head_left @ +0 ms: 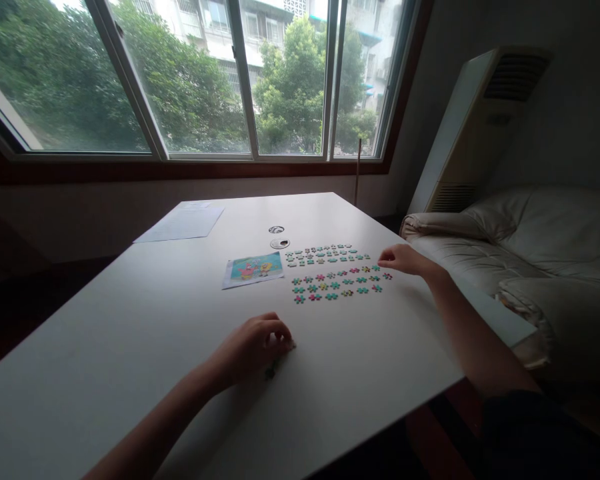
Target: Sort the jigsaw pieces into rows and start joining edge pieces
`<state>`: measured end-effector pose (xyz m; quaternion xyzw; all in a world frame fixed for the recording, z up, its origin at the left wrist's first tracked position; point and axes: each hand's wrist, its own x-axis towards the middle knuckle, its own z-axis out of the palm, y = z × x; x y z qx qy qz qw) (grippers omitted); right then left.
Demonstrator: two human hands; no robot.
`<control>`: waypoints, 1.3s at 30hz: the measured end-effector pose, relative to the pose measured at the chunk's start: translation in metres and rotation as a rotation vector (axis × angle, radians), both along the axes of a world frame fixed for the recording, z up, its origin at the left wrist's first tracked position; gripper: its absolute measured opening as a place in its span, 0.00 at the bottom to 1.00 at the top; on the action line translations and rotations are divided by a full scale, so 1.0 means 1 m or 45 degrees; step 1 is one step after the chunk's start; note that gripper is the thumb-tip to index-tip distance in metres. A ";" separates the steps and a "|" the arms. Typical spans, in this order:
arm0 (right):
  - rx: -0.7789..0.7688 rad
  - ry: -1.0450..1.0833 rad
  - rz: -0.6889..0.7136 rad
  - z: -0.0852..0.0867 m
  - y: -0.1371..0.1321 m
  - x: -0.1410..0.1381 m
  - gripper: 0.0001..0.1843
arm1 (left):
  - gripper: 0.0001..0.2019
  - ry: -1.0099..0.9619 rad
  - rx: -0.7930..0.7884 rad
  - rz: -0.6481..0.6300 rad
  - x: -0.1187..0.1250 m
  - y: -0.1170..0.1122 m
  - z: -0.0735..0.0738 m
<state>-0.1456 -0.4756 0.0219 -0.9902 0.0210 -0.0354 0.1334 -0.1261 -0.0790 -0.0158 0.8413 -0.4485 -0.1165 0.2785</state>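
Teal puzzle pieces [337, 273] lie in crosswise rows beside right hand [403, 259].

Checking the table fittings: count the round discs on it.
2: far disc and near disc, one behind the other, just beyond the picture card. None seems hidden.

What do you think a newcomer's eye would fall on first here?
Rows of coloured puzzle pieces lie on the white table, with a cartoon picture just left of them. The right hand is at the rows' right end; the left hand curls over a few loose pieces nearer the front edge.
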 end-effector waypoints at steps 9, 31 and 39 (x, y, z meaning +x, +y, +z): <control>0.206 -0.401 0.674 -0.006 0.131 -0.015 0.09 | 0.07 0.253 -0.213 0.094 -0.004 -0.007 0.006; 0.778 -0.096 0.543 -0.020 0.190 -0.034 0.11 | 0.04 -0.327 -0.462 0.095 -0.014 -0.011 0.011; 1.031 0.087 0.542 -0.028 0.190 -0.029 0.16 | 0.05 -0.441 -0.433 0.034 -0.016 -0.008 0.009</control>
